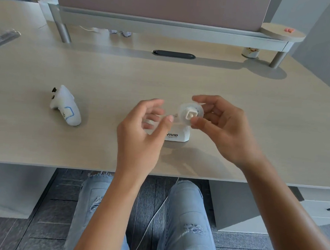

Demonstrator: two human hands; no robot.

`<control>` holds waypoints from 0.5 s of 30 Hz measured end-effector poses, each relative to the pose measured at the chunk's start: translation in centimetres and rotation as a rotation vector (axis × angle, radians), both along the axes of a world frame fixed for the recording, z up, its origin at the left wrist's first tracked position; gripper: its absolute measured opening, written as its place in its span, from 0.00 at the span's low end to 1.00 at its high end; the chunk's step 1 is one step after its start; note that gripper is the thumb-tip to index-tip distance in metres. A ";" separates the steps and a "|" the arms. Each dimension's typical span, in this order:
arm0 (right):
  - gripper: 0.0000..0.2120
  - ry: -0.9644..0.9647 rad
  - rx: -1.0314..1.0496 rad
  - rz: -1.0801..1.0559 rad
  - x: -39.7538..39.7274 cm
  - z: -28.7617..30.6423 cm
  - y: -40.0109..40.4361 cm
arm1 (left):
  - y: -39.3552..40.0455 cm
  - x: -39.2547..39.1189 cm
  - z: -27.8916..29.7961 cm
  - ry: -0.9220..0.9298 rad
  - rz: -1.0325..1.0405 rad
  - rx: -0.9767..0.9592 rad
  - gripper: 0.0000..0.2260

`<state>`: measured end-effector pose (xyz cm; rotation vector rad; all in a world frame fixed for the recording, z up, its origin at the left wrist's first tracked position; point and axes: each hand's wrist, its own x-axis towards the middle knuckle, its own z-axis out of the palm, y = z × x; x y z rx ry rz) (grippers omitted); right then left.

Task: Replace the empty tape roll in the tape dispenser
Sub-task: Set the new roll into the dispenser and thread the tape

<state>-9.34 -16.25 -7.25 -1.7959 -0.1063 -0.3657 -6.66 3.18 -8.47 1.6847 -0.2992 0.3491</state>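
Above the pale wood-grain worktop, the right hand pinches a round white plastic tape spool just over the white "VIVID" tape dispenser, while the left hand hovers beside it, fingers loosely curled, holding nothing I can make out.

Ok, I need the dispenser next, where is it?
Head view: the white dispenser sits mid-desk, under and between both hands, right of the white controller.

Pale wood-grain desk with a dark oval cable grommet near its rear. Grey metal riser shelf on cylindrical legs stands at the back, below a mauve partition panel. Dark grey carpet tiles cover the floor. Lighting is even and diffuse.
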 end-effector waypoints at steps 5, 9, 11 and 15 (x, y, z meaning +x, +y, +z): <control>0.11 0.022 -0.107 -0.071 2.1 -0.3 -0.8 | 1.0 1.8 -1.6 -0.091 0.212 0.209 0.13; 0.10 0.025 -0.200 -0.104 3.0 -0.4 -0.7 | 0.6 2.4 -2.1 -0.019 0.119 0.238 0.18; 0.09 0.034 -0.186 -0.083 3.2 -0.4 -0.7 | 0.1 2.4 -2.3 -0.008 0.087 0.246 0.19; 0.07 0.057 -0.230 -0.039 3.0 -0.5 -0.5 | -0.3 2.5 -2.6 -0.029 0.081 0.260 0.20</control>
